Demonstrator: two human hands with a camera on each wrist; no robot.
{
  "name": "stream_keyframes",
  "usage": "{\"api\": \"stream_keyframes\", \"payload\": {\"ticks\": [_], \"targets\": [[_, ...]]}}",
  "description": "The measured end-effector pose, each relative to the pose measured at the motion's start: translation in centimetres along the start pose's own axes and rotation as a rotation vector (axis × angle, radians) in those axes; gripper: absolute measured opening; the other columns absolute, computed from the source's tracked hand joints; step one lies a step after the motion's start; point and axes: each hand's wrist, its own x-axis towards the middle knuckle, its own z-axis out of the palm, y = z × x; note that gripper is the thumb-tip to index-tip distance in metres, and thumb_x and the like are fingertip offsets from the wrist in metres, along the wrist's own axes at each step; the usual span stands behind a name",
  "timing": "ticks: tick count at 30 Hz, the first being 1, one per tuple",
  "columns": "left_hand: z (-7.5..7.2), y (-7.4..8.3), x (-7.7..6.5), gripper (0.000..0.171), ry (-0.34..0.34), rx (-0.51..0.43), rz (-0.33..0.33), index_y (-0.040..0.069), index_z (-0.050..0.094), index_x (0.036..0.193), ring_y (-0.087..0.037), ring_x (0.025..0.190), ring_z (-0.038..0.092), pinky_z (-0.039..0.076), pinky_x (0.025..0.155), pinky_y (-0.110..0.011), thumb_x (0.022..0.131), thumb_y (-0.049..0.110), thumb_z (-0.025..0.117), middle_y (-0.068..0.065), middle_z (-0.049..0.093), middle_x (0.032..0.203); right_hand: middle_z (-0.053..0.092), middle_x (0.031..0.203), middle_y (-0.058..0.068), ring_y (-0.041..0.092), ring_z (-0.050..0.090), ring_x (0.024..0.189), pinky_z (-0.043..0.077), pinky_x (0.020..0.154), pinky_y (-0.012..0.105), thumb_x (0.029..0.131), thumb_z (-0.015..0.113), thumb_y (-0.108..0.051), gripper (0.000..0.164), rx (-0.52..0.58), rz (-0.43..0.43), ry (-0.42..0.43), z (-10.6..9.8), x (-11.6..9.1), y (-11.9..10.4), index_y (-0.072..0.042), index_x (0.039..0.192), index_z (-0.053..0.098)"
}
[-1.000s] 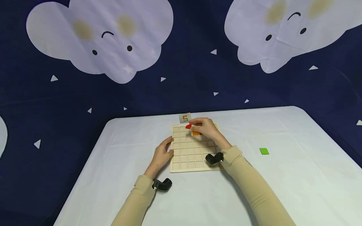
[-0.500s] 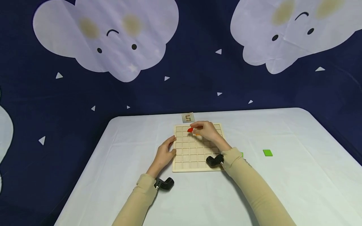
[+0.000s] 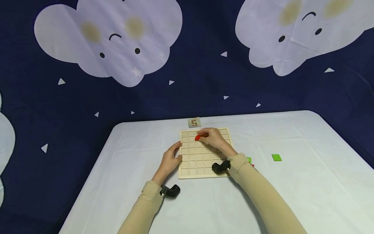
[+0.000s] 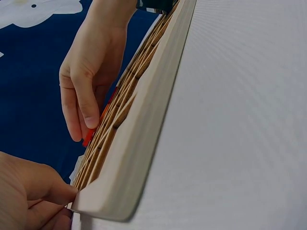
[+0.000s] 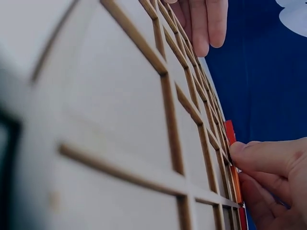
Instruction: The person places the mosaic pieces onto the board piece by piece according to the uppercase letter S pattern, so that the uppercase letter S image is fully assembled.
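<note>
A pale wooden grid board [image 3: 198, 164] lies on the white table. Over its far rows, my right hand [image 3: 214, 138] pinches a small red tile with a rounded edge [image 3: 197, 138] between thumb and fingers. In the right wrist view this red tile [image 5: 230, 132] is right at the grid, with an orange tile [image 5: 236, 184] and another red tile [image 5: 242, 218] beside it, partly behind the fingers. My left hand [image 3: 170, 161] rests on the board's left edge, fingers and thumb spread along it. The left wrist view shows left fingertips [image 4: 69, 194] touching the rim.
Beyond the board's far edge lies a small pattern card [image 3: 194, 122]. To the right sits a green tile [image 3: 276, 157]. Another green tile [image 3: 249, 160] and a bit of red [image 3: 252, 165] peek out from behind the right sleeve. A dark cloud-printed backdrop [image 3: 198, 87] hangs behind the table.
My right hand has brought the red tile down and slightly nearer, onto the board's far rows, covering the orange tile in the head view. The left hand stays at the edge; the head view shifts slightly.
</note>
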Motion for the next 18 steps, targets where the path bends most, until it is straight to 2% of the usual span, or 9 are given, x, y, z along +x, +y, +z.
{"api": "stream_keyframes", "payload": {"ticks": [2, 9, 18], "targets": [[0.02, 0.02, -0.03, 0.060, 0.001, 0.001, 0.000, -0.006, 0.039, 0.139, -0.030, 0.127, 0.044, 0.033, 0.107, -0.037, 0.082, -0.008, 0.055, -0.018, 0.050, 0.134, 0.068, 0.106, 0.009, 0.021, 0.062, 0.087, 0.052, 0.069, 0.029, 0.083, 0.069, -0.005, 0.030, -0.019, -0.010, 0.001, 0.06, -0.01, 0.01, -0.004, 0.113, 0.069], [0.05, 0.06, -0.05, 0.060, -0.001, -0.001, 0.004, -0.007, 0.038, 0.139, -0.030, 0.127, 0.043, 0.033, 0.107, -0.036, 0.082, -0.008, 0.055, -0.018, 0.050, 0.134, 0.067, 0.109, 0.009, 0.025, 0.062, 0.097, 0.051, 0.084, 0.036, 0.083, 0.070, -0.006, 0.031, -0.068, -0.046, 0.000, 0.06, -0.05, 0.28, -0.004, 0.114, 0.068], [0.11, 0.12, -0.03, 0.060, 0.008, 0.007, 0.007, -0.008, 0.039, 0.138, -0.030, 0.127, 0.044, 0.034, 0.106, -0.036, 0.080, -0.009, 0.055, -0.019, 0.050, 0.134, 0.067, 0.109, 0.009, 0.025, 0.062, 0.096, 0.051, 0.083, 0.035, 0.084, 0.069, -0.006, 0.031, -0.066, -0.040, -0.003, 0.06, -0.10, 0.32, -0.004, 0.115, 0.068]]}}
